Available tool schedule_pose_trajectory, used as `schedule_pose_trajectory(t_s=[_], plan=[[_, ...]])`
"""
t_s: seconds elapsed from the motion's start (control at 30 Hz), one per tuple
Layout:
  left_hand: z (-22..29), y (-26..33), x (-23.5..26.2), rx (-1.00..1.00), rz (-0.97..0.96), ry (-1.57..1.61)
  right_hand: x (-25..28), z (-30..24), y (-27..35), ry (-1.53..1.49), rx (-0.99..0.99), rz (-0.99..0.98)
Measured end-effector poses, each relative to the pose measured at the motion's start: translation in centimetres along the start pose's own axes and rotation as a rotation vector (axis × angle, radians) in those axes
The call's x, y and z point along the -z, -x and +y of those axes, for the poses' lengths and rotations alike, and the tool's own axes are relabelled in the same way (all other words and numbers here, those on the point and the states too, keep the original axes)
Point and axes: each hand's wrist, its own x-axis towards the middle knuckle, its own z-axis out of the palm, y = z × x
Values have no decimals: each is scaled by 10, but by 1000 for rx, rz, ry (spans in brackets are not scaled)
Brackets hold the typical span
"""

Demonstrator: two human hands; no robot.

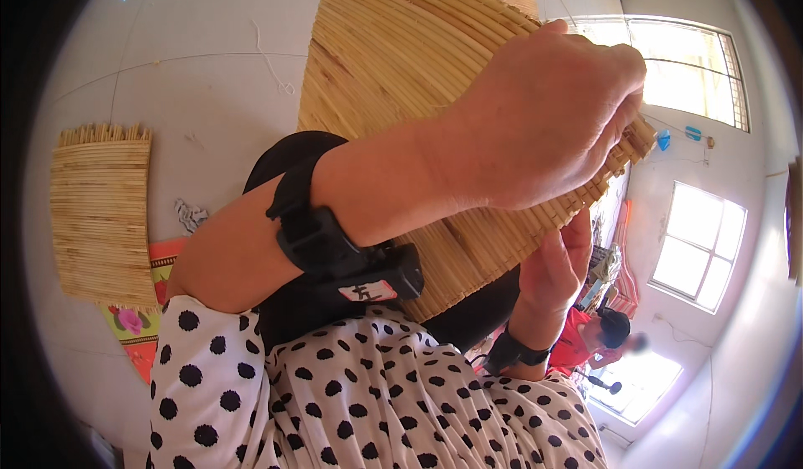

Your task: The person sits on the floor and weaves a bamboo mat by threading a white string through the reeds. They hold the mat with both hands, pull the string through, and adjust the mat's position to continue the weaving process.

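Observation:
A large mat of thin, straw-coloured reed sticks (393, 59) lies slanted in front of me across my lap. My left hand (560, 118) is closed over its right-hand end, the back of the hand turned up. Its curled fingers are largely hidden, so what they grip does not show. Below it, my right hand (552, 268) has bent fingers pinching at the mat's lower right edge. Stick ends form a ridge along that edge, and a bundled roll of sticks (637, 141) juts out past my left knuckles. Black bands circle both forearms.
A second reed mat (100, 214) lies on the pale floor at left, near a flowered red-and-green cloth (134, 323) and a crumpled rag (191, 216). A loose string (269, 55) lies farther off. At right, a person in red (585, 335) sits near a window.

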Motion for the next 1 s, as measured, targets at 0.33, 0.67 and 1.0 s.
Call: schedule_pose_trajectory(t_s=[0.33,0.67,1.0], plan=[[-3,-5,1,78,-83,-5,-4,17,-5,2,22,78],[19,36,73,186,-74,-354,-15,20,-14,386,27,289],[13,74,54,227,-203,-371,-23,25,-13,361,57,384]])
